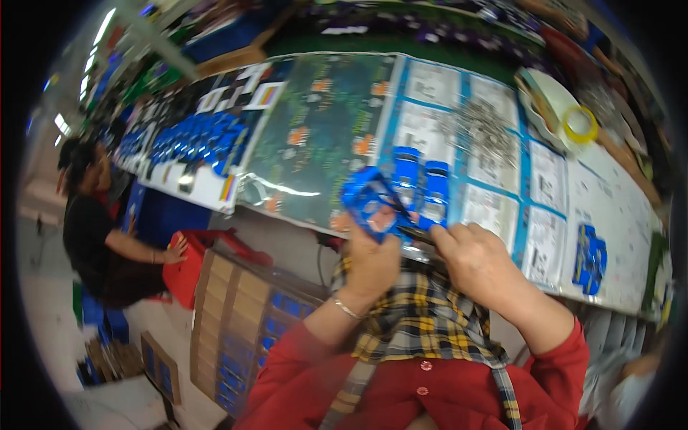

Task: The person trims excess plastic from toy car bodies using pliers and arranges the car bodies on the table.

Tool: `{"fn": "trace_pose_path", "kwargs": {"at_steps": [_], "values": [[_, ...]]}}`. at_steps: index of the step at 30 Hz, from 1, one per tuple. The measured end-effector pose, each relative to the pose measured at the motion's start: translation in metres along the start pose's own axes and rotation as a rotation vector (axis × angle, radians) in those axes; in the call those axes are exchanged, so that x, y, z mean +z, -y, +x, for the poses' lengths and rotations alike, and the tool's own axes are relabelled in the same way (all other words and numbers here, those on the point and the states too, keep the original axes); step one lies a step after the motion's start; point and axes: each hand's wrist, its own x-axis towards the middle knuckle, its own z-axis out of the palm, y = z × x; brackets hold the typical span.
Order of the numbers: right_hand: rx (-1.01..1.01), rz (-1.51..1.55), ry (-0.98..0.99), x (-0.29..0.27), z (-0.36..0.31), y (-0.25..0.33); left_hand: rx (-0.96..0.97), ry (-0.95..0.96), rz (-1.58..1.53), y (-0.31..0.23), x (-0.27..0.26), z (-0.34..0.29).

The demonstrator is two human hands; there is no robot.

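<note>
My left hand [373, 261] is closed round a blue plastic toy car body [369, 201], held tilted over the table's near edge. My right hand [469, 251] is closed close beside it, fingers pinched at a dark, thin thing [416, 233] that reaches toward the car body; blur hides its kind. Just beyond my hands, two blue toy cars [405, 175] [436, 192] lie side by side on the table. Farther back sits a loose heap of small shiny metal pieces [491, 132]. Another blue toy car part [590, 259] lies at the right.
A white tray [537, 97] and a yellow tape roll [579, 125] stand at the back right. Many blue parts [204, 143] cover the table's left end. Below it are a divided carton [229, 308], a red stool [188, 265] and a seated person [93, 222].
</note>
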Motion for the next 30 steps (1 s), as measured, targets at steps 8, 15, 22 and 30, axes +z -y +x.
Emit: {"fn": "trace_pose_path", "kwargs": {"at_steps": [8,15,22,30], "values": [[0.167,0.059,0.074,-0.009,-0.008,0.01,0.031,-0.062,-0.111,0.004,0.021,-0.003],[0.232,0.067,0.077,-0.017,0.0,0.02,0.101,-0.041,-0.081,0.002,0.015,0.003],[0.172,0.095,0.024,-0.017,0.007,0.018,-0.008,-0.083,-0.064,-0.015,-0.003,0.001],[0.197,0.093,0.036,-0.014,-0.004,0.012,0.011,-0.098,-0.202,-0.016,0.009,0.002]]}}
